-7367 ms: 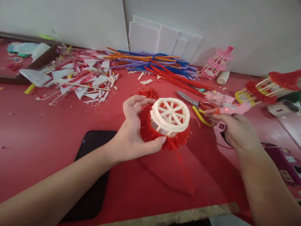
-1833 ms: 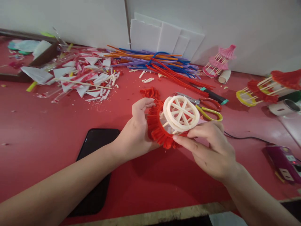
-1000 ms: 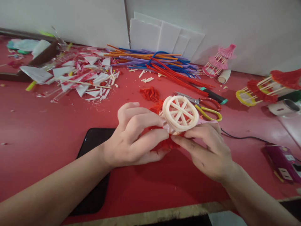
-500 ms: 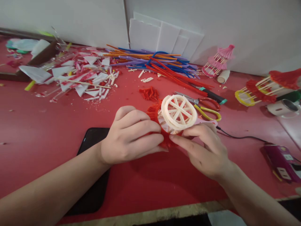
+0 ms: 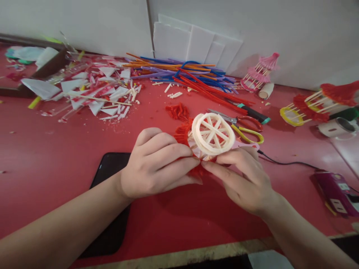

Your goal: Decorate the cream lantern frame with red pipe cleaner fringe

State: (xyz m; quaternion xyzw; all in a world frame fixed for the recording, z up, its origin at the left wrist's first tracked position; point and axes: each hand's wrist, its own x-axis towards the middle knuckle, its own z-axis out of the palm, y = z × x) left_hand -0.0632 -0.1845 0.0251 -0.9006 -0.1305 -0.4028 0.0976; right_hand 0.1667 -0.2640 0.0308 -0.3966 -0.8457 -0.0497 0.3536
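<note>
Between my hands is a small craft tower point(image 5: 213, 133) with a cream wheel-shaped end of crossed spokes and a red pipe-cleaner fringe point(image 5: 183, 131) around its middle. My left hand point(image 5: 157, 162) is closed at the left of the tower, its fingertips pinching the red fringe. From the right, my right hand point(image 5: 246, 177) grips the tower just under the cream wheel, its index finger against the red edge near the left fingertips. Short cut red pipe-cleaner pieces point(image 5: 178, 111) lie in a pile behind the tower. Part of the red fringe is hidden by my fingers.
Behind lie long coloured pipe cleaners point(image 5: 179, 73), a heap of scraps point(image 5: 98, 89), scissors point(image 5: 249, 134), pliers point(image 5: 248, 122) and a cutter point(image 5: 256, 114). Similar towers, one pink point(image 5: 262, 71) and one red-yellow point(image 5: 314, 104), rest at right. A black phone point(image 5: 112, 224) lies under my left forearm.
My left fingertips have shifted slightly right along the red fringe, closer to my right index finger. The tower and my right hand stay nearly still.
</note>
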